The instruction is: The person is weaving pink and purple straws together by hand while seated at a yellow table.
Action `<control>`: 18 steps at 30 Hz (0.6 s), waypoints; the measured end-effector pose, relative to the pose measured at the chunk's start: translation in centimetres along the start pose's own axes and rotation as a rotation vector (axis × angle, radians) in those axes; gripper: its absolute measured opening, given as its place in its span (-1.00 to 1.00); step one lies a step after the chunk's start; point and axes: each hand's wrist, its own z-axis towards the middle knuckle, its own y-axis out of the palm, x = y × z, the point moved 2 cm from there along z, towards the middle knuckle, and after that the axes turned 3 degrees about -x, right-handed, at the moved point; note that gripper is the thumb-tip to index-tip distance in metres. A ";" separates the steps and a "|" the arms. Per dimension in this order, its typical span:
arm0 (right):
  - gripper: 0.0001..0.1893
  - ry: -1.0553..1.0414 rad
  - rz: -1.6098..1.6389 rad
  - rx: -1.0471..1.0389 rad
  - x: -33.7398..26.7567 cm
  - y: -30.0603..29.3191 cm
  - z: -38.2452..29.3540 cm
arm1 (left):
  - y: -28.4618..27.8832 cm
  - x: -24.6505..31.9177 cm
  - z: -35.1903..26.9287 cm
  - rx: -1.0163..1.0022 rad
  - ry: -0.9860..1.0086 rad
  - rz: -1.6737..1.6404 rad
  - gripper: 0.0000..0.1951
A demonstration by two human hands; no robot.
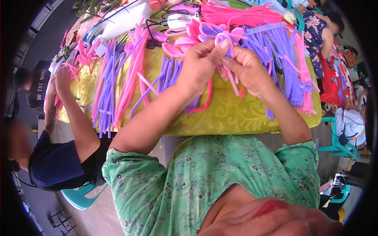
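Both of my hands hold a looped pink and purple pipe-cleaner petal (222, 38) above the table's far middle. My left hand (200, 65) pinches it between thumb and forefinger. My right hand (246, 66) grips its lower part, and pink stem ends hang below the fingers. Just beyond my hands lie several pink looped petals (184, 42). Purple pipe cleaners (283, 65) lie in a thick bundle right of my right hand, with pink ones (301, 70) beside them. More purple pipe cleaners (169, 72) are partly hidden behind my left forearm.
A yellow patterned cloth (236, 115) covers the table. Purple (107, 88) and pink bundles (128, 91) lie at left. Glue guns (158, 35), a white tape dispenser (181, 20), a white foam block (127, 20) and hot-pink pipe cleaners (236, 13) are farther back. A co-worker (62, 159) sits close at left.
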 end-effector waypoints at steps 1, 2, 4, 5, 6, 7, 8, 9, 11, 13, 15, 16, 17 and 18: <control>-0.84 -0.003 0.016 -0.014 0.0 0.1 -0.1 | 0.0 0.2 -0.2 -0.076 -0.080 -0.034 -0.78; -0.83 -0.007 0.032 -0.028 -0.1 0.3 -0.2 | 0.0 0.2 -0.2 -0.068 -0.062 -0.024 -0.77; -0.82 0.016 -0.032 -0.067 0.0 0.3 -0.1 | -0.3 0.4 -0.3 -0.044 -0.024 -0.001 -0.75; -0.82 0.042 -0.113 -0.089 0.1 0.0 -0.1 | -0.4 0.0 -0.2 -0.037 -0.044 -0.066 -0.75; -0.82 0.070 -0.193 -0.109 0.2 -0.2 -0.2 | -0.6 -0.5 0.1 -0.029 -0.065 -0.130 -0.75; -0.82 0.026 -0.209 -0.113 0.1 -0.3 -0.1 | -0.6 -0.7 0.2 -0.021 -0.087 -0.194 -0.75; -0.81 -0.017 -0.225 -0.117 0.0 -0.3 -0.1 | -0.6 -0.8 0.1 -0.015 -0.115 -0.251 -0.76; -0.81 -0.062 -0.243 -0.119 -0.1 -0.3 0.0 | -0.4 -0.7 0.1 -0.011 -0.143 -0.307 -0.76; -0.81 -0.089 -0.228 -0.078 0.1 0.0 -0.1 | -0.2 -0.3 0.1 0.006 -0.170 -0.347 -0.76; -0.80 -0.151 -0.269 -0.058 0.1 0.1 -0.1 | -0.1 0.0 0.0 0.031 -0.163 -0.315 -0.77; -0.80 -0.233 -0.351 -0.061 0.1 -0.1 0.1 | -0.1 0.1 0.0 0.041 -0.164 -0.330 -0.78; -0.79 -0.270 -0.386 -0.062 0.1 -0.2 0.2 | -0.2 0.1 0.0 0.047 -0.165 -0.338 -0.78; -0.79 -0.296 -0.410 -0.068 0.1 -0.3 0.2 | -0.2 0.2 -0.1 0.061 -0.194 -0.327 -0.78; -0.79 -0.312 -0.428 -0.067 0.1 -0.4 0.3 | -0.2 0.5 -0.2 0.076 -0.223 -0.315 -0.79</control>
